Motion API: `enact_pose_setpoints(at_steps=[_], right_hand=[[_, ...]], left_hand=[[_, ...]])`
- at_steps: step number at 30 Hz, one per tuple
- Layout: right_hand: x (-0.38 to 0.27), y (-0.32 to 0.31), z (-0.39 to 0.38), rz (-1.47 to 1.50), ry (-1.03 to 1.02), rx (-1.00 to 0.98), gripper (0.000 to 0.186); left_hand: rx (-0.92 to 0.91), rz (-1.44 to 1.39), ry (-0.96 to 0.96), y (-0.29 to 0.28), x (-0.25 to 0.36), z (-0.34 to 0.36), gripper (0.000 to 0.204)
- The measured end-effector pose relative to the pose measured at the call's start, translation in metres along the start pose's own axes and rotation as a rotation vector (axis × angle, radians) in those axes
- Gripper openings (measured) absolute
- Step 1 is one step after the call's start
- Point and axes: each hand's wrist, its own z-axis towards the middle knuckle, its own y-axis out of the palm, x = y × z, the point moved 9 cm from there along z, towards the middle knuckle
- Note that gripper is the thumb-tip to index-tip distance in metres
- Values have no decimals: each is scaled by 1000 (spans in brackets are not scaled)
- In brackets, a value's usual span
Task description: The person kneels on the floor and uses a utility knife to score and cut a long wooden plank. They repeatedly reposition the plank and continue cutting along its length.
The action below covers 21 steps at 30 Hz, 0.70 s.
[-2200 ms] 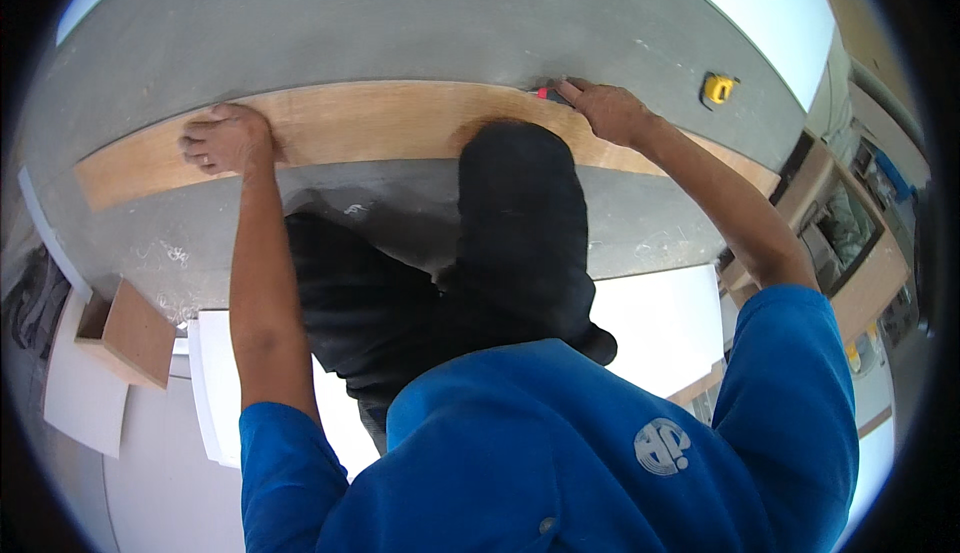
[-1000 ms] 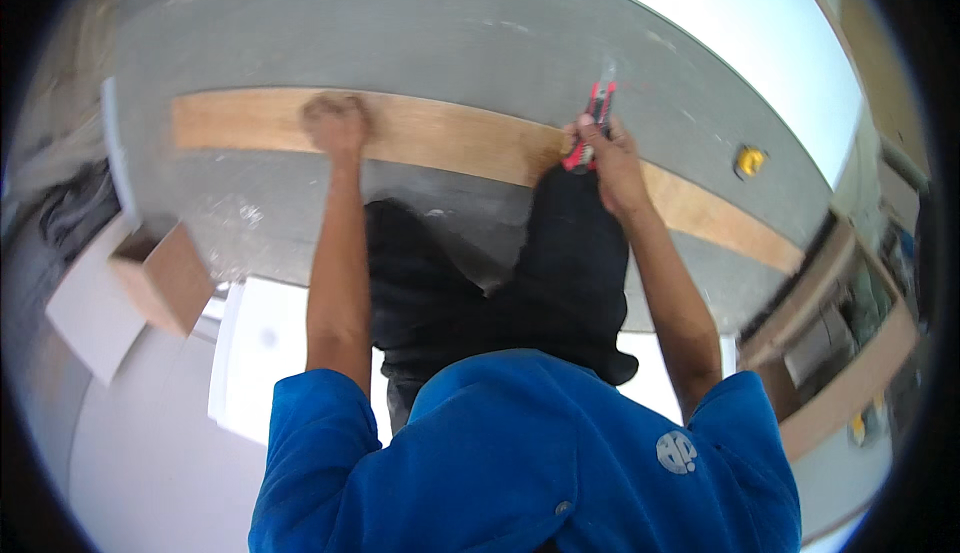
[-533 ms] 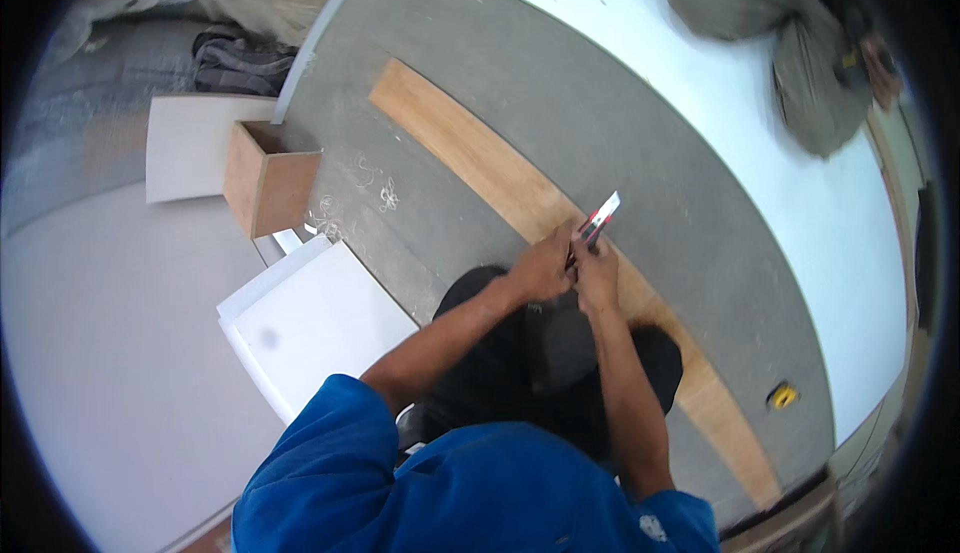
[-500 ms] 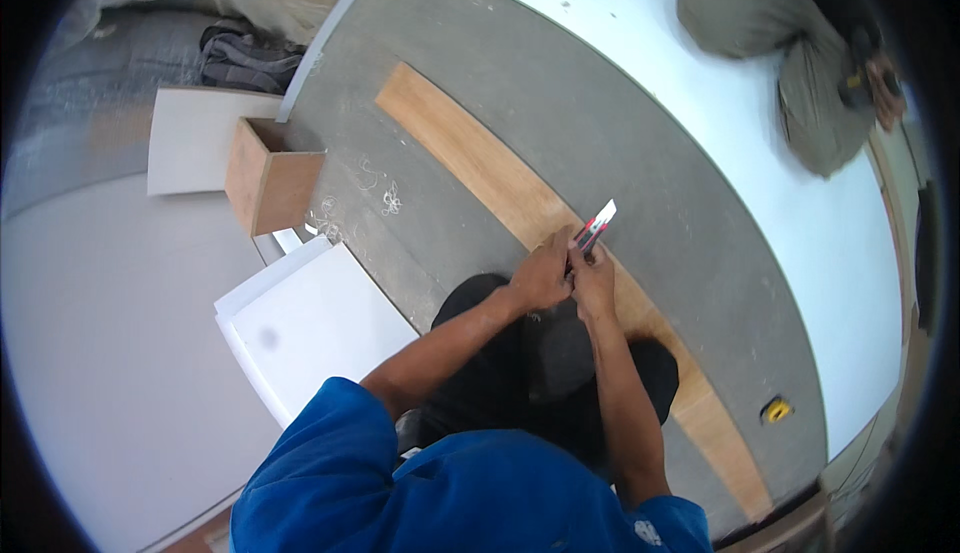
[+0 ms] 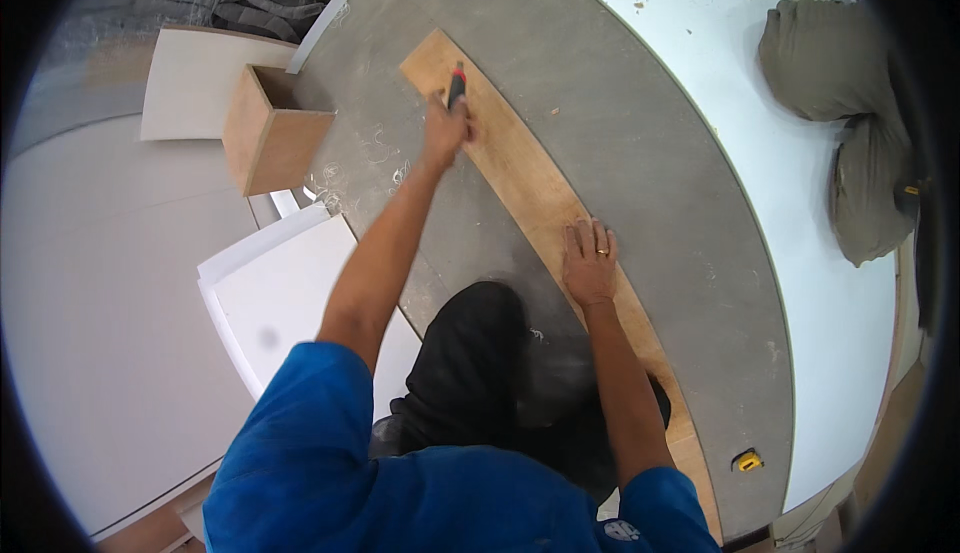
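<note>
A long, narrow plywood strip (image 5: 545, 191) lies on the grey floor in front of me. Near its far end, my left hand (image 5: 447, 133) is closed around a red and black utility knife (image 5: 457, 89), whose blade I cannot make out. My right hand (image 5: 590, 261) lies flat across the middle of the strip, fingers stretched out, a ring on one finger. The near part of the strip passes beside my right knee.
An open wooden box (image 5: 283, 143) stands at the left, beside white panels (image 5: 290, 303) and curly shavings (image 5: 330, 188). A yellow tape measure (image 5: 747, 461) lies at the right. A large white sheet (image 5: 760, 183) spans the right side, with another person kneeling (image 5: 835, 63) on it.
My hands were together at the strip's middle, holding the knife with its blade showing. The left has moved to the far end with the knife; the right now lies flat on the strip.
</note>
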Motion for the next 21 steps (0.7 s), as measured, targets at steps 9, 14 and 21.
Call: enact_pose_setpoints(at_steps=[9,14,21], right_hand=[[-6,7,-2,-5,-52,-26,38],[-5,4,-5,-15,-52,-56,40],[-2,2,-7,2,-31,-99,44]], left_hand=[[-344,1064,151,-2,37,203,19],[-144,752,-216,-6,19,250,11],[-41,809,-298,18,39,228,14]])
